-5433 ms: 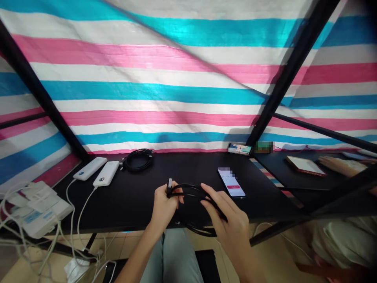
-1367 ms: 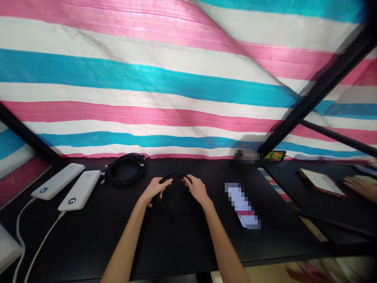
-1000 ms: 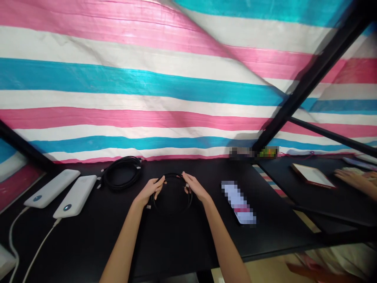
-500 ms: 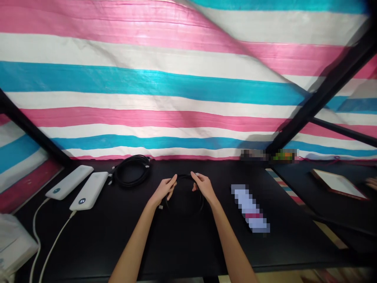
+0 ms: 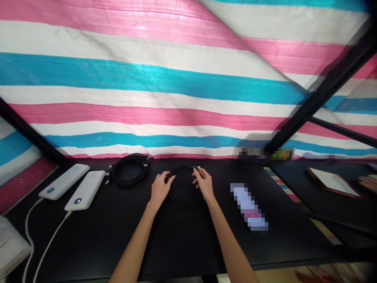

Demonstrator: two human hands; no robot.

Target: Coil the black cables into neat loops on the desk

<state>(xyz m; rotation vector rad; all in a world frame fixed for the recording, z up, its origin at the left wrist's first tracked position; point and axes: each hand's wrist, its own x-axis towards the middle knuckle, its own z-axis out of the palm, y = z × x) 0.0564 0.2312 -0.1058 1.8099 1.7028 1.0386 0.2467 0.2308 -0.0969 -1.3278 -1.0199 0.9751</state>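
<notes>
Black cable coil: left hand grips left side; right hand, fingers partly curled, touches right edge, grip unclear.

I count two of my own hands, two coils of black cable, two white power banks and two white cords. I also see one phone lying flat, two blurred objects at the back, one brown-edged panel and one co-worker's hand.

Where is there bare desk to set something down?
Between the white cords and left forearm, and between that and the right forearm, nearer than the held black cable. Crowded: back left, two white power banks beside another coiled cable.
</notes>
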